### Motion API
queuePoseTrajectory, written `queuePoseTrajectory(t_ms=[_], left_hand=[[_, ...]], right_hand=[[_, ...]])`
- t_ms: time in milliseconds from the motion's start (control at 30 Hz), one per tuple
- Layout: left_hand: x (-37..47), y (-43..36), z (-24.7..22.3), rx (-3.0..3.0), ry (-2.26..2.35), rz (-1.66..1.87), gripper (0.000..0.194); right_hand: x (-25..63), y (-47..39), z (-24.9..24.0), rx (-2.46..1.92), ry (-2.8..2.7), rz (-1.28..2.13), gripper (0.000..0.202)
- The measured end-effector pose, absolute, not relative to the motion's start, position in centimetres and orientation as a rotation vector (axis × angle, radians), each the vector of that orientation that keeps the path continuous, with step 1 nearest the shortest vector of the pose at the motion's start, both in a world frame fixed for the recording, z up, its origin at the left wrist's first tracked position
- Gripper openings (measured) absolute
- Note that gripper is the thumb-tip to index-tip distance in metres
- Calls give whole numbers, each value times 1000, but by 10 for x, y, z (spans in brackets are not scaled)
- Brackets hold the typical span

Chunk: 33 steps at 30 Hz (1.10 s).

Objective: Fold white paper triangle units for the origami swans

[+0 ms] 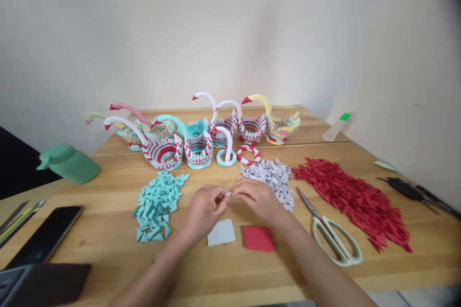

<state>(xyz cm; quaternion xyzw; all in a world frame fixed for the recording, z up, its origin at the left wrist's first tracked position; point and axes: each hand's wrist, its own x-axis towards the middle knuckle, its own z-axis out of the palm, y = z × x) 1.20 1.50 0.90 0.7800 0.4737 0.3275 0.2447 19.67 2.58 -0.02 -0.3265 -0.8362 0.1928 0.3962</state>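
A small white piece of folded paper (228, 194) is pinched between my left hand (206, 208) and my right hand (257, 199), mostly covered by the fingers. Both hands are closed around it above the table. Just below them lie a stack of white paper (221, 232) and a stack of red paper (258, 238). A pile of pale folded paper triangles (272, 177) sits behind my right hand. To the left of my left hand is a pile of turquoise folded triangles (158, 206).
Several paper swans (163, 151) stand at the back, with a red-and-white paper ring (248, 155) in front. Scissors (329, 230) and red triangles (355, 196) lie right. A phone (46, 235), a green bottle (70, 164) and a dark box-like object (46, 284) are left.
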Motion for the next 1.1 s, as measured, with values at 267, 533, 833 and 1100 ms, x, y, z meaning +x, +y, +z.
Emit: queuePoseTrajectory(t_ms=[267, 533, 833, 1100], left_hand=[[9, 21, 1, 1674, 1084, 839, 24], [11, 24, -2, 1551, 1079, 825, 23], [11, 15, 7, 2041, 1273, 914, 15], [11, 16, 6, 2024, 1187, 944, 22]], right_hand=[[198, 27, 1, -751, -2137, 390, 15], [196, 26, 0, -737, -2169, 381, 16], [194, 21, 6, -993, -2067, 513, 5], [194, 22, 3, -1072, -1970, 590, 8]])
